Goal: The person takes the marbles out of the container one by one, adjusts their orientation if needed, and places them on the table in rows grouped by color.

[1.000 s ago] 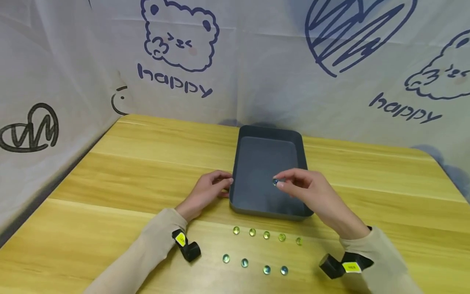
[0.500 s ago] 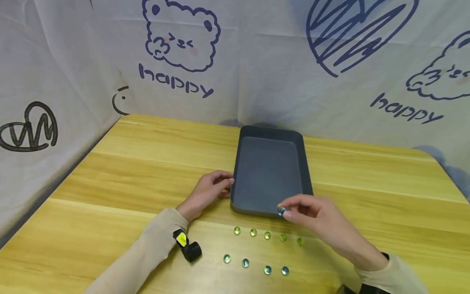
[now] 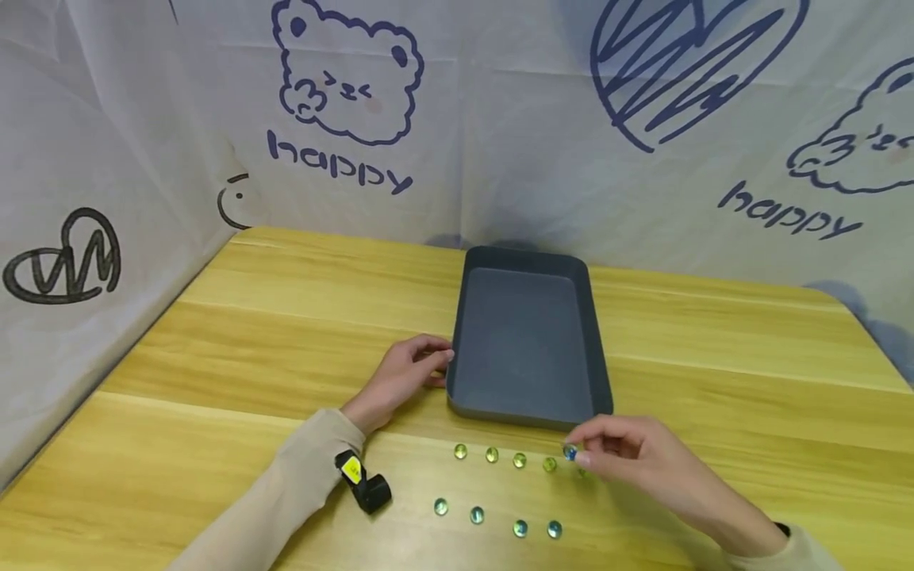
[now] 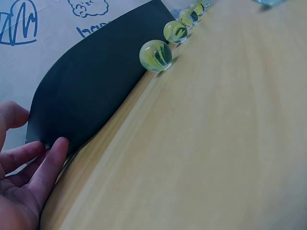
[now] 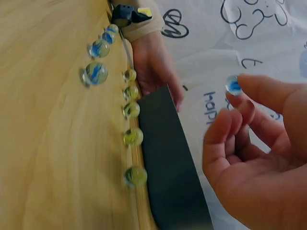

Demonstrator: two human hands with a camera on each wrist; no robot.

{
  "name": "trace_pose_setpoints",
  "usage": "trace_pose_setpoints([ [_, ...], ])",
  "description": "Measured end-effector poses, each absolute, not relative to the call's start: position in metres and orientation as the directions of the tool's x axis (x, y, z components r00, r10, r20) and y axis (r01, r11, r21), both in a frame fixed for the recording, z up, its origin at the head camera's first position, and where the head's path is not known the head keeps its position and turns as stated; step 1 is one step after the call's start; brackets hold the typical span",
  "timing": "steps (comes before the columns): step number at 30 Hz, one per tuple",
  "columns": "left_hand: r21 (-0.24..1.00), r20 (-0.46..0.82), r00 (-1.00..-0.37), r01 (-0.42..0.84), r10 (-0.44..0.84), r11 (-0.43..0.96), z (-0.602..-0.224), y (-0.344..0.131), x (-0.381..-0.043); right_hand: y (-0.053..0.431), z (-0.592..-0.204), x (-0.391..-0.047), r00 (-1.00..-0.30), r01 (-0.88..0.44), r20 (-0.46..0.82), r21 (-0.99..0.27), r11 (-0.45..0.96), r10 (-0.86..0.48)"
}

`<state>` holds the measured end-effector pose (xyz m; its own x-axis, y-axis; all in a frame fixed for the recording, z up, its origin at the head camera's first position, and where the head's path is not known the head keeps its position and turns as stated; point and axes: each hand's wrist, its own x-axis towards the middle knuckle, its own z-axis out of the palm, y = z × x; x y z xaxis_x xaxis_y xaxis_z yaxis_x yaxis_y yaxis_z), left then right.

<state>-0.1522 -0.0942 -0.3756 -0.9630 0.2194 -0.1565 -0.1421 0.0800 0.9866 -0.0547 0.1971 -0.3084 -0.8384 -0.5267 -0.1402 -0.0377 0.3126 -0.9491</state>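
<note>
Between thumb and index finger, my right hand (image 3: 653, 464) pinches a clear glass marble (image 3: 570, 451) with a blue swirl. It is held just off the near right corner of a dark grey rectangular tray (image 3: 524, 341), in front of the right end of a row of yellow-green marbles (image 3: 520, 460). In the right wrist view the blue marble (image 5: 233, 85) shows at the fingertips, raised above the table. My left hand (image 3: 400, 374) rests at the tray's left side. Its fingers (image 4: 53, 163) touch the outer wall in the left wrist view, extended rather than curled.
Nearer to me than the yellow-green row, several blue-swirl marbles (image 3: 477, 515) lie in a second row. The wooden table (image 3: 300, 317) meets a white cloth (image 3: 500, 159) with drawings at its back and left. A black wrist camera (image 3: 371, 492) sits on the left sleeve.
My right hand has carried the blue marble from over the tray towards me, past its near edge to the yellow-green row. My left hand stays at the tray's side.
</note>
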Motion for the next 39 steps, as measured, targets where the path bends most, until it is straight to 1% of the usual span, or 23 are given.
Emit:
trace_pose_setpoints([
  [5,0.989,-0.142,-0.965,-0.129,0.221,0.072,-0.378,-0.094,-0.152,0.21,-0.315,-0.055,-0.799,-0.04,-0.172,-0.941,0.336,-0.577],
  [10,0.988,-0.148,-0.964,-0.136,0.221,0.069,-0.378,-0.096,-0.151,0.218,-0.324,-0.056,-0.747,-0.128,-0.1,-0.949,0.289,-0.657],
  [12,0.987,-0.155,-0.963,-0.142,0.222,0.071,-0.379,-0.096,-0.151,0.221,-0.327,-0.056,-0.731,-0.125,-0.093,-0.956,0.266,-0.676],
  [15,0.988,-0.149,-0.964,-0.137,0.219,0.069,-0.378,-0.095,-0.15,0.225,-0.33,-0.056,-0.722,-0.105,-0.117,-0.956,0.275,-0.682],
  [18,0.99,-0.136,-0.968,-0.125,0.211,0.064,-0.378,-0.095,-0.15,0.228,-0.334,-0.057,-0.706,-0.115,-0.111,-0.956,0.269,-0.699],
  [22,0.988,-0.15,-0.966,-0.14,0.211,0.061,-0.377,-0.094,-0.15,0.23,-0.336,-0.055,-0.675,-0.09,-0.126,-0.964,0.25,-0.727],
  [28,0.989,-0.148,-0.965,-0.138,0.218,0.058,-0.377,-0.094,-0.151,0.234,-0.341,-0.052,-0.62,0.024,-0.167,-0.981,0.194,-0.767],
  [32,0.989,-0.145,-0.966,-0.135,0.212,0.057,-0.379,-0.095,-0.151,0.234,-0.345,-0.051,-0.608,0.049,-0.19,-0.978,0.203,-0.77],
  [37,0.989,-0.143,-0.966,-0.133,0.213,0.061,-0.381,-0.095,-0.151,0.234,-0.35,-0.05,-0.606,-0.01,-0.183,-0.971,0.238,-0.774],
  [39,0.989,-0.143,-0.967,-0.132,0.213,0.066,-0.38,-0.095,-0.151,0.234,-0.351,-0.05,-0.611,-0.053,-0.166,-0.967,0.248,-0.774],
])
